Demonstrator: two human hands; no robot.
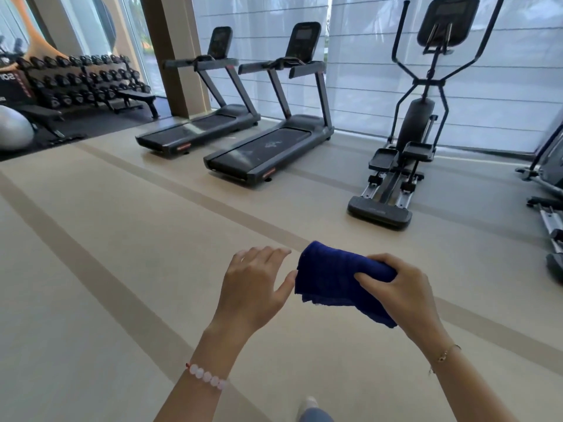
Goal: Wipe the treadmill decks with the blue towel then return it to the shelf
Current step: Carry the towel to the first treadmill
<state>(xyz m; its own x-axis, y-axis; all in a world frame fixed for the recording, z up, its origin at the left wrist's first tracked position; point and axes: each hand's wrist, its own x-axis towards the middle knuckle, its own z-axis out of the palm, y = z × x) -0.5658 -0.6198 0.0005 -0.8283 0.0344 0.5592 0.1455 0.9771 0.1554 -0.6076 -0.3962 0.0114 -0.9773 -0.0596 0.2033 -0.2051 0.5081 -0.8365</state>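
**Trainee:** What is the status of the towel?

**Instructor:** The blue towel (pixel 335 277) is carried in the right hand (pixel 405 292). The grip is pinched on the folded cloth, thumb under the fold and fingers over the top edge. The loose end hangs below and toward the left hand (pixel 256 284), which is spread and holds nothing; its thumb appears to touch the towel's edge or sit just beside it.

**Trainee:** Which step applies?

**Instructor:** By my reading, the approach. Neither treadmill is being touched. The near treadmill (pixel 268 153) lies well ahead of the grip and somewhat to its left; the far treadmill (pixel 195 129) stands beyond it, further left.

**Trainee:** How should the step be done well?

**Instructor:** Use the free hand to flatten the towel into a pad before contact. Wipe along the belt, not across it. The near belt shows pale scuff marks at mid-length; expect to press there. Keep the hanging end clear of the belt's edges.

**Trainee:** And the surroundings?

**Instructor:** The floor (pixel 122 269) is smooth, beige, with darker stripes, and clear between the grip and the treadmills. An elliptical trainer (pixel 405 141) stands ahead and to the right. A dumbbell rack (pixel 82 80) and a grey exercise ball (pixel 15 129) sit far left. Shaded windows back the machines. No shelf is visible.
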